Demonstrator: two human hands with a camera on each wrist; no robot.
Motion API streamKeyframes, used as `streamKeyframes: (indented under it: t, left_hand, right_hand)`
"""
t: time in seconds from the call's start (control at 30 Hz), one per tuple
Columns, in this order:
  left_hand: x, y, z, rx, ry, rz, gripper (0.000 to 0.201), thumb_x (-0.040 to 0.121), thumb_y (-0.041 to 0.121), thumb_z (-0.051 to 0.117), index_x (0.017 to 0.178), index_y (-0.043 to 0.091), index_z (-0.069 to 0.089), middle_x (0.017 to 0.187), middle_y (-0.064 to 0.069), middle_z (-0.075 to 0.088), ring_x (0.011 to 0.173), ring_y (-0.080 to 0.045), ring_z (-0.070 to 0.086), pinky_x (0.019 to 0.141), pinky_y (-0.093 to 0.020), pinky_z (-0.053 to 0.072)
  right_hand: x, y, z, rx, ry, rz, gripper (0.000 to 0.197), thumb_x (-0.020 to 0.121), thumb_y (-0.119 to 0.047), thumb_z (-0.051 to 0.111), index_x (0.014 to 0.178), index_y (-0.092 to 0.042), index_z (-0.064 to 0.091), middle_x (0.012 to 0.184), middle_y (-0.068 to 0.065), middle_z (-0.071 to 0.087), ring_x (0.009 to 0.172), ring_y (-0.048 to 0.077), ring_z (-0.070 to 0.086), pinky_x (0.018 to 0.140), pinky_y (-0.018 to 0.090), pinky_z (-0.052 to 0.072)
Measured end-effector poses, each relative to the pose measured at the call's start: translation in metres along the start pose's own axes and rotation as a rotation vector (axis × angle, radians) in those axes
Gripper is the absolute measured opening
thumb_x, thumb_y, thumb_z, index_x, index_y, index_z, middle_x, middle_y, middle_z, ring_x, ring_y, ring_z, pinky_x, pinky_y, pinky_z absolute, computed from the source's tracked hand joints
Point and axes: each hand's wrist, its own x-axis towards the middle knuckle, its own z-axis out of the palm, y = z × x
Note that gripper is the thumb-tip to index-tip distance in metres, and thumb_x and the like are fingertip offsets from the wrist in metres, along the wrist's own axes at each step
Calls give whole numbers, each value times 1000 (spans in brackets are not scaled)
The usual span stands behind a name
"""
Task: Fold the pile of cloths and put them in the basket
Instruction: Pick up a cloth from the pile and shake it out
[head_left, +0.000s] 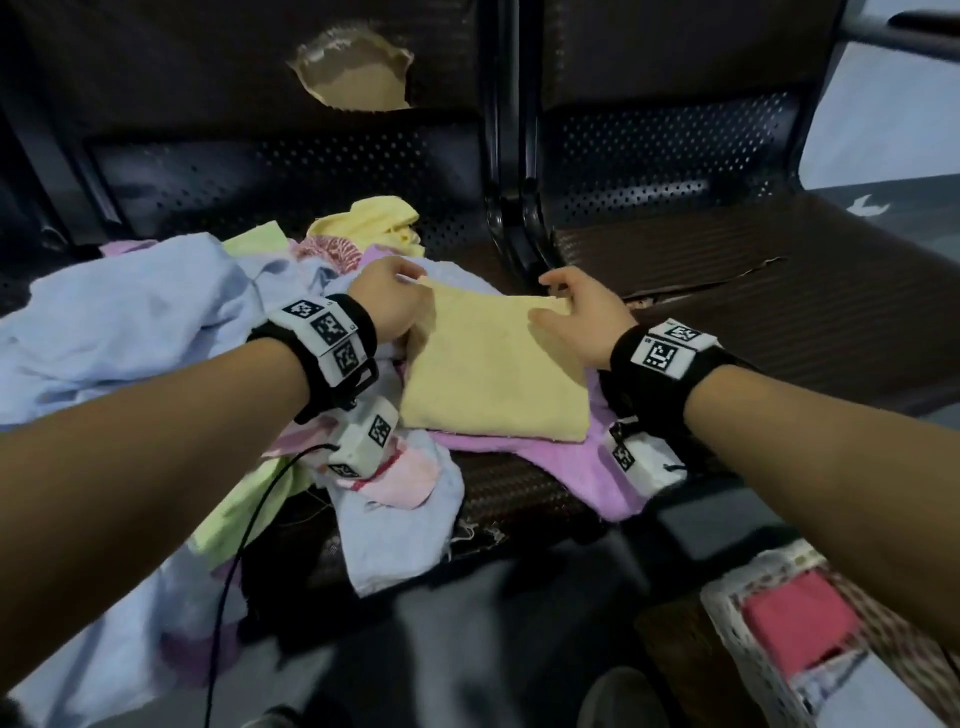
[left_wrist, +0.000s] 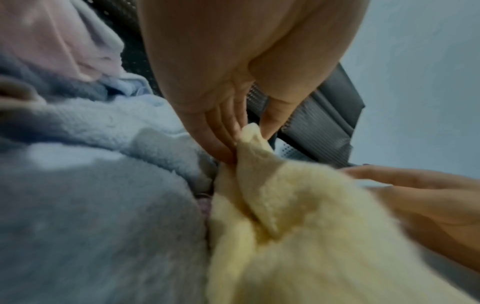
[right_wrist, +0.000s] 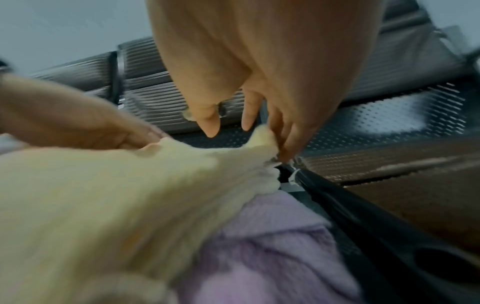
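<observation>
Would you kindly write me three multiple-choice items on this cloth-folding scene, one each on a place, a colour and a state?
1. Where does the basket stand?
A. At the lower right, near the person
B. On the far seat back
C. Under the blue cloth

2. What colour is the cloth right under the yellow cloth?
A. Green
B. Purple
C. Red

3. How do the hands meet the yellow cloth?
A. Both lie flat on its middle
B. Only the left touches it
C. Each pinches a far corner

Answers:
1. A, since the head view shows its white lattice rim at the lower right.
2. B, since the purple cloth juts out beneath its near and right edges.
3. C, since the left hand and the right hand each grip one far corner, as both wrist views confirm.
</observation>
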Motion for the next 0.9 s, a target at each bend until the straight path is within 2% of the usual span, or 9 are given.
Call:
streamKeyframes:
  t: [0.07,0.2,0.3,0.43,0.5,0.57,0.67,0.8,0.9]
  left_hand:
    - [-10,-1,-6,64,3,30,41,89,22,65,128,17,54,111,-1,63,97,-22,62,82,-33,50]
    - [-53,2,-17,188,-112,361,29,85,30,73,114,25,67,117,2,64,103,-15,61,94,-36,49]
    - [-85,-9,-12,397,-403,416,49,82,40,76,128,29,62,127,5,64,113,-13,59,102,-32,45]
    - [-96,-24,-6,625,-389,404,67,86,34,71,147,23,45,136,-1,59,124,-19,55,99,-28,43]
    - [-93,-21,-8,583,-352,404,48,90,26,65,136,22,54,103,4,68,95,-9,67,75,-20,46]
    - [-90,-14,-9,564,-312,406,27,90,20,60,118,17,60,88,2,68,83,-14,67,67,-26,46]
    - [-87,-8,-12,538,-249,410,12,93,24,56,102,15,57,86,-7,65,88,-30,62,74,-37,46]
    - [-90,-8,-15,297,-220,347,41,90,48,54,106,12,65,101,-7,68,96,-26,61,88,-43,48]
    - [-95,-12,-16,3,-283,179,43,82,58,70,102,20,66,98,1,69,89,-19,67,74,-36,57]
  right_hand:
    - [-18,2,0,-93,24,-150,46,91,-33,65,135,-22,55,137,5,54,126,23,51,103,35,43]
    - [-62,7,2,-292,2,-434,46,89,-58,54,118,-25,66,122,-6,63,114,14,55,99,38,47]
    - [-84,16,10,-451,-172,-444,70,85,-68,56,139,-24,56,145,-3,55,133,16,49,110,35,41]
    - [-83,21,12,-444,-186,-396,66,93,-47,61,150,-18,44,157,3,41,145,18,38,118,33,32]
    - [-80,17,8,-396,-146,-370,51,96,-41,56,142,-18,54,144,6,57,133,25,52,109,37,42]
    - [-79,11,2,-366,-102,-358,33,98,-36,52,123,-18,65,113,8,72,106,32,65,88,41,51]
    - [-80,8,-7,-292,-53,-350,24,98,-33,51,110,-18,64,94,8,72,87,30,66,75,41,52]
    - [-78,13,-15,-65,-64,-338,19,99,-32,51,99,-18,65,89,0,69,85,20,63,75,35,47]
    - [-70,19,-16,84,-91,-217,22,101,-26,54,89,-9,63,82,3,65,79,19,59,73,38,45]
